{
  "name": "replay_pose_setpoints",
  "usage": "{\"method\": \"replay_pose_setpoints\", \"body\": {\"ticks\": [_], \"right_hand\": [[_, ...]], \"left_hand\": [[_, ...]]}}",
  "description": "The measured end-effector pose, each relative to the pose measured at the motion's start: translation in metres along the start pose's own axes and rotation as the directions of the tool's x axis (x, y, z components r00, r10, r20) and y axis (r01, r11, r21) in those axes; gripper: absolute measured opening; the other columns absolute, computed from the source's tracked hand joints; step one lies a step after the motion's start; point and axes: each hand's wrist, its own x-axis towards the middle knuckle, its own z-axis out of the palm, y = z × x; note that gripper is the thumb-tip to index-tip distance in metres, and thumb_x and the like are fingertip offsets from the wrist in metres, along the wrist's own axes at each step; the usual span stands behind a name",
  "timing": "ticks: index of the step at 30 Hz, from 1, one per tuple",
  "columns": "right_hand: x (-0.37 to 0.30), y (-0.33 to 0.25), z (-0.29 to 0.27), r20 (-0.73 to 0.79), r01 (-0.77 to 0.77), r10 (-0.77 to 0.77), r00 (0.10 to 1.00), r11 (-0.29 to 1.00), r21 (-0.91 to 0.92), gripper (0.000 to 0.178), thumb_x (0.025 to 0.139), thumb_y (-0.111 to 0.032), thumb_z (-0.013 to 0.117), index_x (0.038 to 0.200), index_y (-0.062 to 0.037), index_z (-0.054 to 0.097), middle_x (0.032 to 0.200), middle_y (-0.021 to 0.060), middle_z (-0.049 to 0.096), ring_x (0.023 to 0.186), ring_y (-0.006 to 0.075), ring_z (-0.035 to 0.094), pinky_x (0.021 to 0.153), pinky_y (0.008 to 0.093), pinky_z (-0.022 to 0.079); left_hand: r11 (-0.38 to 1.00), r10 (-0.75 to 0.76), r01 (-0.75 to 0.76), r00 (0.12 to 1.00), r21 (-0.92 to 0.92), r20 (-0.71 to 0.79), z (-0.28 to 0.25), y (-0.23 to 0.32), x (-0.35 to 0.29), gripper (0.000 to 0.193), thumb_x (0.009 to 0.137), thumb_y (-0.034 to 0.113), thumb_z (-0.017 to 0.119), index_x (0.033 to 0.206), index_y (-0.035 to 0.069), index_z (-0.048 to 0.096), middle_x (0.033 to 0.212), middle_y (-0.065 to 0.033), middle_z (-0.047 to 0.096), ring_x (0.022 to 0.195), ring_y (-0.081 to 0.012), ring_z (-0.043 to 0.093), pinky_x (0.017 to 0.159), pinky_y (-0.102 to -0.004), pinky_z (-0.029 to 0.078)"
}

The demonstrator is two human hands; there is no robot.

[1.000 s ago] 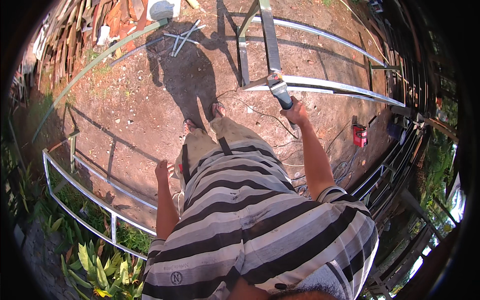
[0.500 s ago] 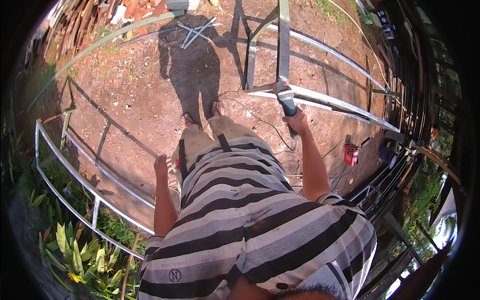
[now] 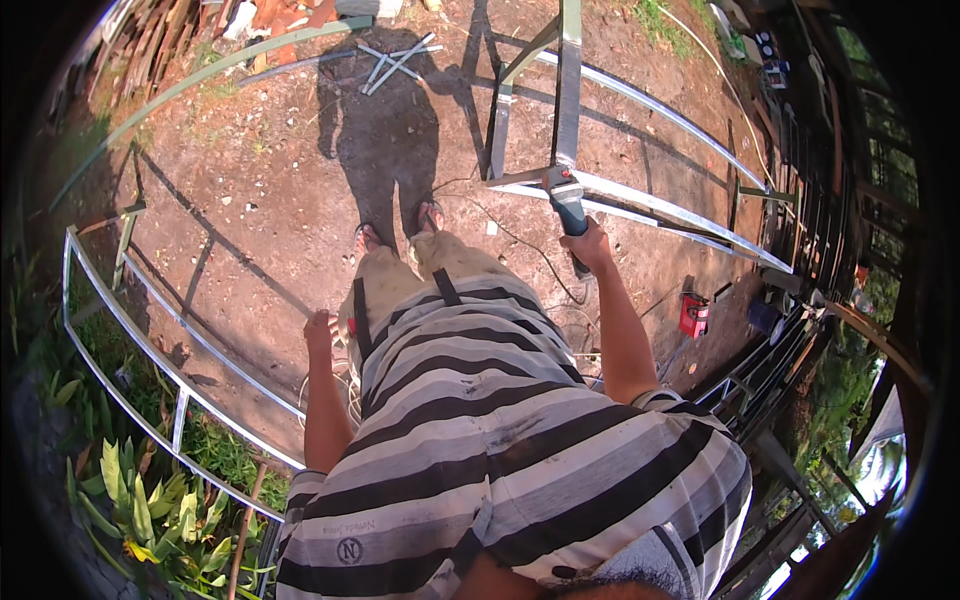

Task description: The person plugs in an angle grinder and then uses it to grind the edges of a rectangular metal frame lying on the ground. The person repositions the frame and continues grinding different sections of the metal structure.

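Note:
My right hand (image 3: 590, 245) grips the dark body of an angle grinder (image 3: 567, 205), whose head rests against a joint of the grey metal frame (image 3: 640, 205) in front of me. A black cable (image 3: 520, 240) trails from the tool over the bare soil. My left hand (image 3: 320, 330) hangs at my side, fingers loosely apart, holding nothing. An upright bar (image 3: 570, 80) of the frame rises just beyond the grinder. I wear a striped shirt and khaki trousers, and my sandalled feet stand on the dirt.
A curved metal rail frame (image 3: 150, 330) lies on the ground at my left beside green plants (image 3: 150, 500). A small red box (image 3: 694, 315) sits on the soil at right, near stacked metal gates (image 3: 790, 340). Wood scraps (image 3: 160, 30) lie at the far left.
The view has shifted slightly; the grinder in my right hand stays at the frame joint. My left hand remains hanging at my side.

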Motion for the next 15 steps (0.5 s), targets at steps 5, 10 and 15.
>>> {"method": "replay_pose_setpoints", "body": {"ticks": [5, 10, 15], "right_hand": [[-0.001, 0.008, 0.016, -0.143, 0.073, -0.043, 0.989, 0.975, 0.211, 0.047, 0.068, -0.021, 0.078, 0.107, 0.0011, 0.065, 0.083, 0.0112, 0.069, 0.068, 0.0215, 0.067, 0.067, 0.0362, 0.055], [0.018, 0.033, 0.012, -0.084, 0.041, -0.010, 0.996, 0.925, 0.378, 0.052, 0.066, -0.028, 0.080, 0.107, 0.0005, 0.066, 0.085, 0.0110, 0.070, 0.075, 0.0223, 0.069, 0.070, 0.0367, 0.056], [0.007, 0.023, 0.007, 0.018, -0.038, 0.034, 0.999, 0.776, 0.629, 0.035, 0.072, -0.016, 0.076, 0.099, 0.0004, 0.062, 0.077, 0.0090, 0.065, 0.064, 0.0203, 0.065, 0.060, 0.0353, 0.054]], "left_hand": [[0.999, 0.037, -0.037, 0.999, 0.009, 0.023, -0.003, 0.001, 0.000, 0.039, 0.099, 0.036, 0.057, 0.126, 0.008, 0.060, 0.116, -0.0108, 0.068, 0.097, -0.0220, 0.066, 0.083, -0.0383, 0.052], [1.000, 0.010, -0.010, 1.000, 0.009, 0.004, -0.003, -0.003, 0.005, 0.037, 0.100, 0.031, 0.059, 0.127, 0.007, 0.059, 0.106, -0.0096, 0.068, 0.087, -0.0205, 0.066, 0.074, -0.0359, 0.055], [0.995, -0.005, 0.002, 0.999, 0.096, 0.033, -0.004, -0.002, 0.010, 0.042, 0.099, 0.038, 0.059, 0.131, 0.011, 0.058, 0.119, -0.0102, 0.066, 0.102, -0.0222, 0.064, 0.085, -0.0408, 0.051]]}}
